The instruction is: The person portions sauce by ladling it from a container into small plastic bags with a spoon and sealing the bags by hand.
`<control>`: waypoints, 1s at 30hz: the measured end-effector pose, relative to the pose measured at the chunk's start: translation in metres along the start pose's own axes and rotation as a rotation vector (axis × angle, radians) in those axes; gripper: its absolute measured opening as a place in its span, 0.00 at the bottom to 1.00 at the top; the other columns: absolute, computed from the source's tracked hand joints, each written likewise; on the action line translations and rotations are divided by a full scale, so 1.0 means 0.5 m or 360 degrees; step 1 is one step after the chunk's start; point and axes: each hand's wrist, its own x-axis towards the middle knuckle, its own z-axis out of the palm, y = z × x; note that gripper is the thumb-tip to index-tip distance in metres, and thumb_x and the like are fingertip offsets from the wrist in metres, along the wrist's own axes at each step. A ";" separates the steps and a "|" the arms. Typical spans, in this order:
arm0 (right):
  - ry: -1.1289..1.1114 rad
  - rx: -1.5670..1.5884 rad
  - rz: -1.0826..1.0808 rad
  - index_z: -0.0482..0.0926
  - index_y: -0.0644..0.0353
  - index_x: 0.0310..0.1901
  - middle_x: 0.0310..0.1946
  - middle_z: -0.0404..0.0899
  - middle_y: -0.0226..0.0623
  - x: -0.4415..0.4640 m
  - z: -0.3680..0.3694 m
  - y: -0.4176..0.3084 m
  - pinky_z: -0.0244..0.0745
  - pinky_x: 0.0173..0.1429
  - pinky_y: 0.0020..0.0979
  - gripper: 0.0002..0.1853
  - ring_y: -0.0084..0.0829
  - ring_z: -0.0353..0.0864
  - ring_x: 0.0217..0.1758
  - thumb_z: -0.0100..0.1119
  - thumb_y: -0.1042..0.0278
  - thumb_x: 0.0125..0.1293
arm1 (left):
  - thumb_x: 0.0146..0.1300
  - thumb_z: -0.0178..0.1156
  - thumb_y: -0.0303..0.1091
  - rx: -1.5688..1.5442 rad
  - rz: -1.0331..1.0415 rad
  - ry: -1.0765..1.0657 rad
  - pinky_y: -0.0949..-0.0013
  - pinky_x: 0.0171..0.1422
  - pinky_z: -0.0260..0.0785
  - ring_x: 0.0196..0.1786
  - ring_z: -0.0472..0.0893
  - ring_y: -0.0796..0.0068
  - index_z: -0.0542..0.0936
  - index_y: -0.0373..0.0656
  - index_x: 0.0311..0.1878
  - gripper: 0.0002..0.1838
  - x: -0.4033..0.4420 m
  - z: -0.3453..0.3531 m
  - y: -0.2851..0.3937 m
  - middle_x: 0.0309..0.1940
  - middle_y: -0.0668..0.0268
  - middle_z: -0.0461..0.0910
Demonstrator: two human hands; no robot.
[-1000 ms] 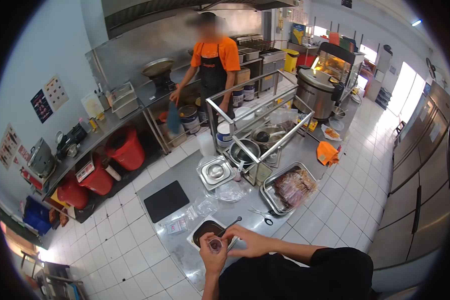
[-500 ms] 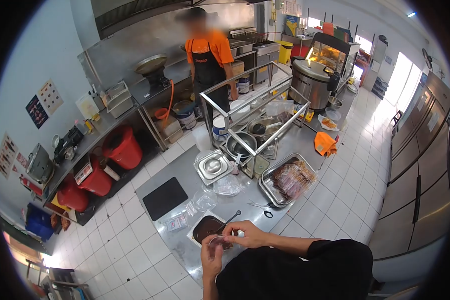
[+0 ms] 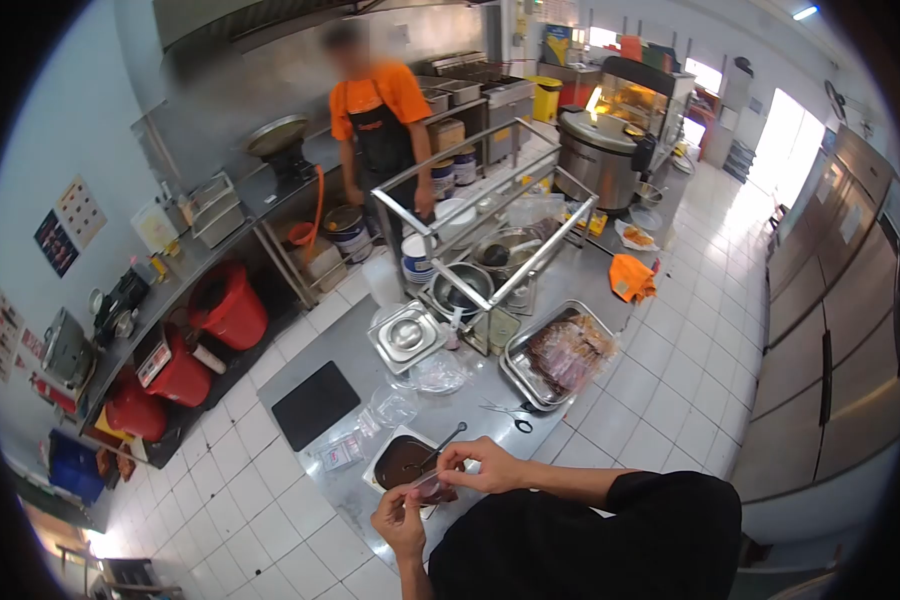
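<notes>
My left hand [image 3: 400, 520] pinches one edge of a small clear plastic bag [image 3: 430, 487] with something dark reddish-brown in it. My right hand [image 3: 482, 466] pinches its other edge with thumb and fingertips. Just beyond my hands is a rectangular metal pan of dark brown sauce [image 3: 402, 460]. A ladle [image 3: 450, 438] rests in the pan, its handle leaning up towards the right. Small printed plastic packets [image 3: 344, 452] lie left of the pan, and loose clear bags [image 3: 395, 408] lie behind it.
Black-handled scissors [image 3: 521, 425] lie right of the pan. Farther back are a metal tray [image 3: 515, 377] of bagged skewers [image 3: 570, 352], a black board [image 3: 316, 405] and steel inserts [image 3: 407, 337]. A metal frame [image 3: 475, 290] stands over bowls. A co-worker in orange [image 3: 380, 110] stands beyond.
My hands have drawn slightly apart, the left one lower and leftward, stretching the bag between them. My view has shifted a little. The co-worker has changed stance.
</notes>
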 end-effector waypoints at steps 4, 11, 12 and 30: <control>0.0029 0.0213 0.0144 0.82 0.60 0.45 0.32 0.86 0.26 -0.010 0.010 -0.001 0.75 0.41 0.23 0.06 0.15 0.82 0.35 0.66 0.69 0.71 | 0.69 0.66 0.23 0.0005 0.0000 -0.0027 0.72 0.49 0.78 0.40 0.86 0.74 0.80 0.32 0.46 0.06 0.006 -0.008 0.001 0.39 0.56 0.88; 0.0171 -0.0069 -0.0147 0.82 0.61 0.41 0.27 0.81 0.26 -0.011 0.010 -0.006 0.71 0.35 0.24 0.06 0.16 0.77 0.29 0.65 0.67 0.71 | 0.69 0.63 0.20 -0.0023 0.0004 -0.0215 0.62 0.58 0.78 0.47 0.87 0.62 0.78 0.32 0.42 0.03 0.012 -0.001 0.021 0.44 0.45 0.87; 0.0153 -0.0027 -0.0137 0.82 0.61 0.40 0.28 0.81 0.26 -0.012 0.007 -0.008 0.71 0.35 0.25 0.07 0.17 0.76 0.29 0.65 0.66 0.71 | 0.70 0.63 0.21 -0.0016 0.0004 -0.0249 0.62 0.58 0.78 0.47 0.87 0.62 0.78 0.32 0.42 0.03 0.013 -0.009 0.015 0.45 0.45 0.87; 0.0015 0.0027 -0.0148 0.83 0.60 0.40 0.35 0.82 0.32 -0.022 0.017 -0.007 0.74 0.42 0.29 0.05 0.26 0.79 0.36 0.67 0.69 0.70 | 0.70 0.59 0.19 0.0045 0.0159 -0.0321 0.62 0.57 0.76 0.44 0.84 0.66 0.77 0.32 0.42 0.01 -0.002 0.021 0.023 0.42 0.50 0.85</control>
